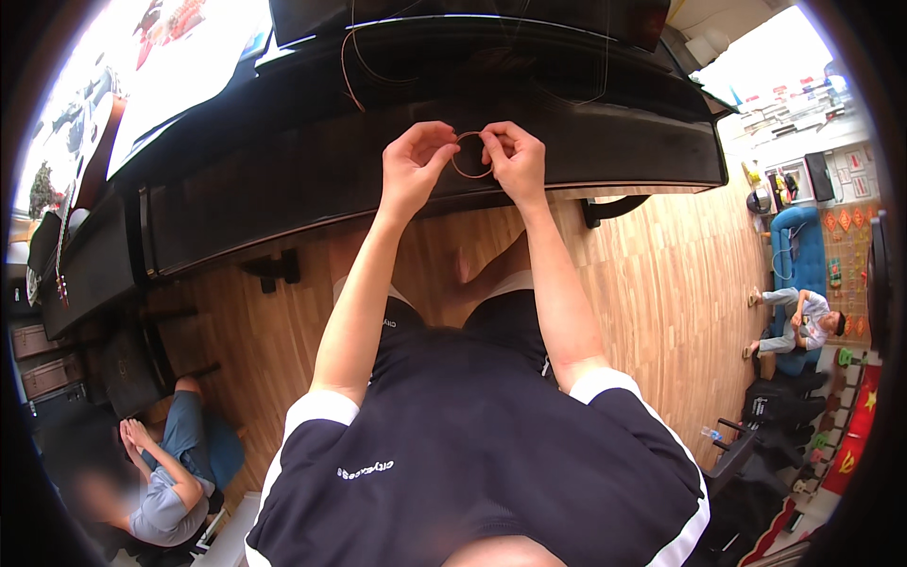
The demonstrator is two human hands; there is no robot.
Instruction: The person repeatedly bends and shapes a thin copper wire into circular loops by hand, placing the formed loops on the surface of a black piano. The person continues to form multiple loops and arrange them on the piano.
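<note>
Between my hands, above the near part of a glossy black table (283, 189), is a thin copper-coloured wire loop (471, 178), roughly round. My left hand (414, 175) pinches its left side between thumb and fingers. On the opposite side, the fingertips of my right hand (516, 163) are closed on the same loop. Whether it is bare wire or a coated cord I cannot tell. Farther back on the tabletop, a similar thin copper-coloured strand (348, 80) lies in a curve, left of my hands.
A stringed instrument (97, 151) leans at the far left. One seated person (175, 482) is at lower left, another (801, 319) on a blue sofa (801, 241) at right. Wood flooring (652, 283) lies below the table. Black chairs (770, 416) stand at lower right.
</note>
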